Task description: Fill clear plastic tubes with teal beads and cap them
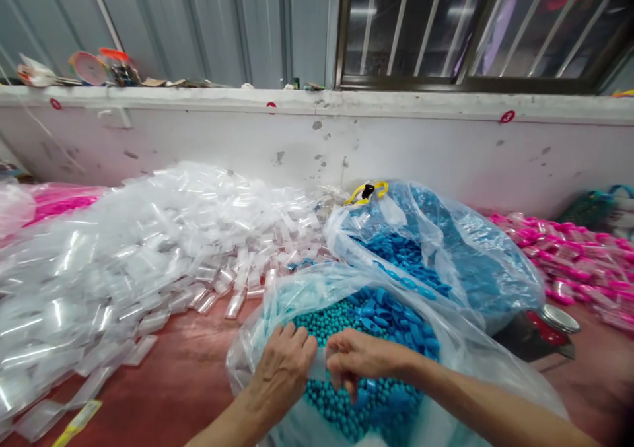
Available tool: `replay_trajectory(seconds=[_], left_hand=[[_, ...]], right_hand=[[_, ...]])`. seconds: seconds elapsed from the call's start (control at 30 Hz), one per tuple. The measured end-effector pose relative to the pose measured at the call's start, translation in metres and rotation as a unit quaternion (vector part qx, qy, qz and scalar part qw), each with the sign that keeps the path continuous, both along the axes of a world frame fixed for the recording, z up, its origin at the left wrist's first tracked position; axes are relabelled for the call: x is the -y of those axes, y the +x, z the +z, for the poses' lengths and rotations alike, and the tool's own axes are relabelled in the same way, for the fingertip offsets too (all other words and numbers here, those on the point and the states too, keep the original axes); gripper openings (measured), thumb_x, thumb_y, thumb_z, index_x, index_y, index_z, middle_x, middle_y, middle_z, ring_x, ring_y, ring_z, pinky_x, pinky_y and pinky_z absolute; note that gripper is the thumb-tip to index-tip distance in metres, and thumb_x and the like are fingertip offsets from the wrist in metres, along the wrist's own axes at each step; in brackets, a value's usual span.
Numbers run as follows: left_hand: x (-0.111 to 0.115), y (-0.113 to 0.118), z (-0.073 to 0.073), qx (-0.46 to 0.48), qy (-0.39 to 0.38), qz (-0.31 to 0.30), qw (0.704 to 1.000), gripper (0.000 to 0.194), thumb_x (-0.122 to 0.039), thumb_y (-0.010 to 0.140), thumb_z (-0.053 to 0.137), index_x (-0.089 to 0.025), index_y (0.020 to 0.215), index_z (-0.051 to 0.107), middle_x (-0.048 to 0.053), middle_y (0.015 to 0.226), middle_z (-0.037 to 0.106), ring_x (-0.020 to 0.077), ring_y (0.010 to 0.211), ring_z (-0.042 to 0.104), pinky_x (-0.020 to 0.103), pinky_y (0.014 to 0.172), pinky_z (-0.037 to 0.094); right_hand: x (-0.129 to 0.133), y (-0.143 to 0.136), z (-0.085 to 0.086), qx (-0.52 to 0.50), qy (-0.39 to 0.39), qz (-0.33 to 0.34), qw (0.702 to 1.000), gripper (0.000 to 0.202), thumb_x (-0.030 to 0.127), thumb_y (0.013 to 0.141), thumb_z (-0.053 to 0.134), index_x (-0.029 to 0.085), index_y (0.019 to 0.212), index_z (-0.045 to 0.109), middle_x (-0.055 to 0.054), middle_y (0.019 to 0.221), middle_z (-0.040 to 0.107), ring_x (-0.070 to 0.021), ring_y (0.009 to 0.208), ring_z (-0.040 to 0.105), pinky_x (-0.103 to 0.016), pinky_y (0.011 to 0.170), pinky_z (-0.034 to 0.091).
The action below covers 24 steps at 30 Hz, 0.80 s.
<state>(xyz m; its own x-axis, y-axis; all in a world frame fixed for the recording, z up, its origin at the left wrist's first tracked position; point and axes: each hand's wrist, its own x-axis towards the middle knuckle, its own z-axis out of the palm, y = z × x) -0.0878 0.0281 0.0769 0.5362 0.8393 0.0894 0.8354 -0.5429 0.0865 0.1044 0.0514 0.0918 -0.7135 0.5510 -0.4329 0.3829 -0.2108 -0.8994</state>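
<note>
A short clear plastic tube (318,365) spans the gap between my two hands, above an open clear bag (247,348). My left hand (283,366) is closed around one end of it. At the other end, my right hand (357,360) has its fingers curled in a pinch, and whatever they hold is hidden. Below both hands, the bag holds many small teal beads (329,404) and a heap of blue plastic pieces (393,318). Motion blurs the hands slightly.
Clear plastic tubes (163,249) are piled across the left of the red table (183,381). Another bag (495,262) of blue pieces lies behind. Pink pieces (569,255) are heaped at right, near a silver-lidded jar (559,318). A yellow tool (76,424) lies front left.
</note>
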Motion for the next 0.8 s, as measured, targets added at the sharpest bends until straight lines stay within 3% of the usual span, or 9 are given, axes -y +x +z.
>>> replay_trajectory(seconds=[0.17, 0.23, 0.3, 0.33, 0.37, 0.47, 0.57, 0.67, 0.8], left_hand=[[-0.006, -0.018, -0.015, -0.023, -0.119, 0.103, 0.987, 0.011, -0.022, 0.079, 0.041, -0.021, 0.083, 0.051, 0.005, 0.082, 0.063, 0.0208, 0.077, 0.059, 0.03, 0.064, 0.04], [-0.018, -0.012, -0.014, -0.016, -0.156, 0.12, 0.98, 0.017, -0.032, 0.076, 0.046, -0.02, 0.088, 0.051, 0.005, 0.083, 0.064, 0.0223, 0.078, 0.06, 0.03, 0.064, 0.041], [-0.036, 0.002, -0.01, -0.011, -0.172, 0.109, 0.979, 0.026, -0.035, 0.072, 0.051, -0.019, 0.092, 0.052, 0.007, 0.086, 0.065, 0.0235, 0.081, 0.061, 0.03, 0.066, 0.043], [-0.047, 0.01, -0.009, -0.013, -0.178, 0.108, 0.978, 0.029, -0.035, 0.07, 0.054, -0.018, 0.093, 0.053, 0.008, 0.089, 0.065, 0.0241, 0.084, 0.061, 0.03, 0.068, 0.043], [-0.058, 0.017, -0.009, -0.015, -0.181, 0.108, 0.977, 0.031, -0.034, 0.068, 0.056, -0.018, 0.094, 0.054, 0.009, 0.092, 0.065, 0.0245, 0.087, 0.061, 0.03, 0.071, 0.044], [-0.082, 0.028, -0.013, -0.014, -0.164, 0.138, 0.977, 0.041, -0.031, 0.069, 0.055, -0.013, 0.106, 0.051, 0.015, 0.108, 0.06, 0.0269, 0.098, 0.057, 0.033, 0.08, 0.043], [-0.086, 0.027, -0.027, 0.008, -0.087, 0.199, 0.976, 0.051, -0.022, 0.076, 0.045, -0.011, 0.125, 0.035, 0.019, 0.126, 0.046, 0.0283, 0.114, 0.046, 0.038, 0.091, 0.038], [-0.084, 0.026, -0.043, 0.023, -0.051, 0.224, 0.973, 0.049, -0.009, 0.078, 0.033, -0.008, 0.127, 0.035, 0.021, 0.128, 0.043, 0.0285, 0.119, 0.041, 0.04, 0.098, 0.031], [-0.097, 0.029, -0.055, 0.046, -0.087, 0.184, 0.978, 0.048, -0.006, 0.078, 0.028, -0.009, 0.124, 0.041, 0.018, 0.127, 0.046, 0.0247, 0.121, 0.039, 0.038, 0.102, 0.027]], right_hand=[[0.006, 0.037, -0.004, 0.067, 0.046, -0.037, 0.996, 0.009, 0.016, 0.069, 0.041, 0.017, 0.066, 0.049, 0.005, 0.051, 0.05, -0.0074, 0.042, 0.049, -0.016, 0.041, 0.039], [-0.009, 0.039, -0.006, 0.132, 0.131, -0.004, 0.983, 0.008, 0.017, 0.07, 0.043, 0.017, 0.07, 0.052, 0.005, 0.053, 0.05, -0.0086, 0.045, 0.05, -0.016, 0.041, 0.038], [-0.033, 0.028, -0.009, 0.216, 0.279, 0.042, 0.935, 0.007, 0.018, 0.069, 0.048, 0.017, 0.071, 0.055, 0.004, 0.056, 0.053, -0.0098, 0.049, 0.05, -0.017, 0.043, 0.038], [-0.046, 0.02, -0.011, 0.266, 0.38, 0.054, 0.884, 0.007, 0.019, 0.07, 0.05, 0.017, 0.068, 0.056, 0.003, 0.057, 0.055, -0.0108, 0.052, 0.051, -0.018, 0.046, 0.039], [-0.06, 0.012, -0.013, 0.28, 0.405, 0.051, 0.869, 0.005, 0.018, 0.068, 0.054, 0.016, 0.067, 0.058, 0.002, 0.059, 0.057, -0.0123, 0.056, 0.053, -0.019, 0.049, 0.04], [-0.092, -0.005, -0.019, 0.297, 0.466, 0.003, 0.833, 0.017, 0.013, 0.074, 0.048, 0.015, 0.085, 0.061, -0.004, 0.083, 0.064, -0.017, 0.079, 0.057, -0.023, 0.066, 0.043], [-0.103, -0.01, -0.027, 0.295, 0.521, -0.043, 0.8, 0.034, 0.006, 0.08, 0.033, 0.013, 0.106, 0.053, -0.01, 0.105, 0.059, -0.0179, 0.101, 0.052, -0.026, 0.082, 0.039], [-0.097, -0.015, -0.04, 0.291, 0.54, -0.029, 0.79, 0.035, 0.003, 0.078, 0.031, 0.013, 0.103, 0.054, -0.011, 0.102, 0.06, -0.019, 0.097, 0.054, -0.029, 0.083, 0.041], [-0.087, -0.027, -0.06, 0.285, 0.545, 0.015, 0.789, 0.038, 0.005, 0.075, 0.035, 0.013, 0.107, 0.053, -0.015, 0.111, 0.056, -0.0236, 0.101, 0.052, -0.037, 0.081, 0.043]])
